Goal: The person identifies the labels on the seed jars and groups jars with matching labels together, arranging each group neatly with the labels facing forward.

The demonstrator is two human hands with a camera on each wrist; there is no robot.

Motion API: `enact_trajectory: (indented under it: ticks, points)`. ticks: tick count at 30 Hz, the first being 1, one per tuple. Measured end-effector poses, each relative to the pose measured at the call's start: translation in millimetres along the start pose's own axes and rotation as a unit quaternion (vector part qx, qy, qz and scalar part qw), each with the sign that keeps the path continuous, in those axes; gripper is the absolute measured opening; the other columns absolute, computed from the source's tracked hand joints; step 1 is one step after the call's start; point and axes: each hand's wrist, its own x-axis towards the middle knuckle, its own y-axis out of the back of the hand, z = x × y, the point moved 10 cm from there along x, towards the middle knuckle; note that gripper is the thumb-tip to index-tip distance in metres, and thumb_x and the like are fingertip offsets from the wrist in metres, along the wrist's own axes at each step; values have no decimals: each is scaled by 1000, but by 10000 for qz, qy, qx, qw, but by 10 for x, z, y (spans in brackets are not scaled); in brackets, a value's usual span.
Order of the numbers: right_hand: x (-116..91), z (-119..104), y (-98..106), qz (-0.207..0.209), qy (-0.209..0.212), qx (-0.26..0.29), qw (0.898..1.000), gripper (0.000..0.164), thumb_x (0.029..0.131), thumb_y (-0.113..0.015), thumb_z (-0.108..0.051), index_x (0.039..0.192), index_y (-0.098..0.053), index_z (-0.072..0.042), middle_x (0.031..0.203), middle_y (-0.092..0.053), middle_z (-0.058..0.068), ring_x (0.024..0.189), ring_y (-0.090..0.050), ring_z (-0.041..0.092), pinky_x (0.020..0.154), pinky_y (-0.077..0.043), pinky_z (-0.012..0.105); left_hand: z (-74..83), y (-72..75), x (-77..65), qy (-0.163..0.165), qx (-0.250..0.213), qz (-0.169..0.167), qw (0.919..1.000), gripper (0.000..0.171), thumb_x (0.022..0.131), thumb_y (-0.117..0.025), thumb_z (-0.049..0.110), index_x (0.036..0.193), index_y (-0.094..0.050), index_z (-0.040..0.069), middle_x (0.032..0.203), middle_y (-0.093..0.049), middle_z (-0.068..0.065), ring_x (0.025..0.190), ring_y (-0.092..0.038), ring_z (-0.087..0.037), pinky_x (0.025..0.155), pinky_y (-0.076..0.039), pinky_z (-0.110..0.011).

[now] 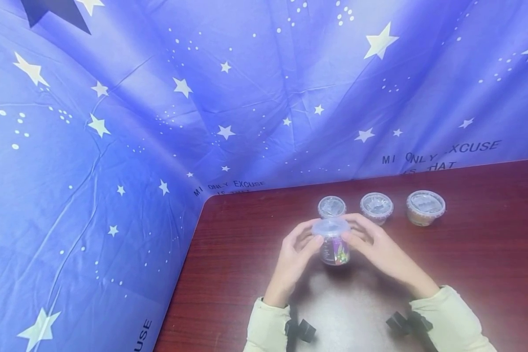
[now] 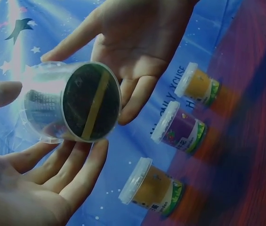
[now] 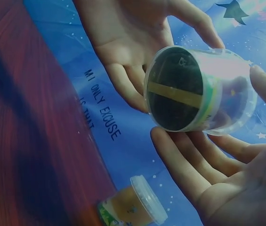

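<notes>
Both hands hold a small clear plastic tub (image 1: 335,252) with a lid, one hand on each side, lifted over the table. My left hand (image 1: 297,249) has its thumb on the near side and its fingers behind the tub. The right hand (image 1: 376,247) mirrors it, thumb in front near the lid. In the left wrist view the tub's base (image 2: 92,103) shows dark, with a yellow strip across it. The right wrist view shows the same tub (image 3: 175,89) tilted between the fingers. Its printed label has purple, green and white areas.
Three lidded tubs stand in a row behind the hands: a left one (image 1: 332,207), a middle one (image 1: 376,207) and a right one (image 1: 426,208). The dark red wooden table (image 1: 488,234) meets a blue star-printed cloth (image 1: 264,98) at its back and left edges.
</notes>
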Motion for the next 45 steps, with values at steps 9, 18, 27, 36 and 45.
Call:
enact_trajectory:
  ticks: [9,18,27,36,45]
  points:
    - [-1,9,13,146,4,-25,9999,34,102,-54,-13,135,-52,-7,128,-63,15,112,-59,-3,96,-48,16,7,-22,5,-104,26,-122,9999,43,96,-62,14,139,-55,8,129,-62,-17,111,-64,-17,94,-56,-32]
    - [-4,68,82,609,-432,-360,9966,37,99,-61,-22,134,-54,-11,123,-66,10,113,-65,20,93,-51,19,-12,38,16,-194,165,475,9985,42,92,-68,13,133,-59,10,124,-65,-12,111,-64,-28,95,-56,-33]
    - [-1,67,48,582,-498,-551,9955,38,98,-63,-24,132,-55,-10,124,-67,11,106,-63,1,94,-55,38,-44,11,20,-175,318,497,9981,42,90,-72,17,130,-61,16,121,-68,-5,112,-63,-34,95,-54,-33]
    - [18,51,13,21,-156,564,9983,35,103,-51,-13,134,-47,2,119,-62,18,101,-67,7,86,-59,29,-40,21,36,-117,285,185,9994,43,93,-67,15,135,-59,14,126,-65,-9,109,-65,-17,98,-53,-32]
    - [1,48,-17,-88,-193,442,9988,38,103,-52,-14,138,-48,-2,129,-59,22,105,-66,4,89,-57,27,-43,-16,28,-7,120,-11,9999,44,96,-64,16,138,-56,10,128,-64,-13,109,-65,-17,92,-56,-31]
